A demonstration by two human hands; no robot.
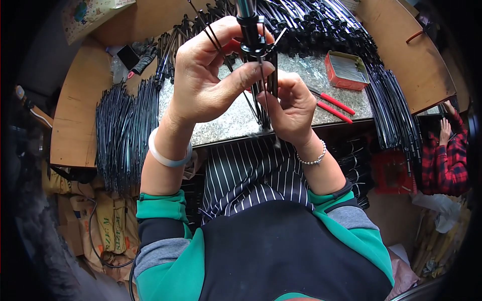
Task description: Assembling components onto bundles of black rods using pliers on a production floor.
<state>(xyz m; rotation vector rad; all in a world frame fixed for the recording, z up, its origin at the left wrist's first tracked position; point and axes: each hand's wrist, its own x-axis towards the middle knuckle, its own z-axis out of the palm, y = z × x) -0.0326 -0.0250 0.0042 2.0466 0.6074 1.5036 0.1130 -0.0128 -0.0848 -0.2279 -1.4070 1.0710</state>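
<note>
Upright above the table's near edge, a black umbrella frame (pixel 249 34) hangs between my hands, its thin ribs pointing down and out. My left hand (pixel 203 83) is closed round the collar of the frame, thumb pressed on its front. Lower and to the right, my right hand (pixel 291 113) pinches a thin black rib at the frame's side. Some of its fingers are hidden behind the ribs. Red-handled pliers (pixel 335 106) lie just right of my right hand. Behind them stands a small red box (pixel 345 83) of thin metal wires.
Bundled black ribs (pixel 123 128) hang over the table's left front edge. More frames (pixel 311 25) are heaped at the back, others (pixel 394 108) drape over the right edge. A phone (pixel 128 57) and grey glove (pixel 146 59) lie back left. Far right, another person's hand (pixel 445 131) shows.
</note>
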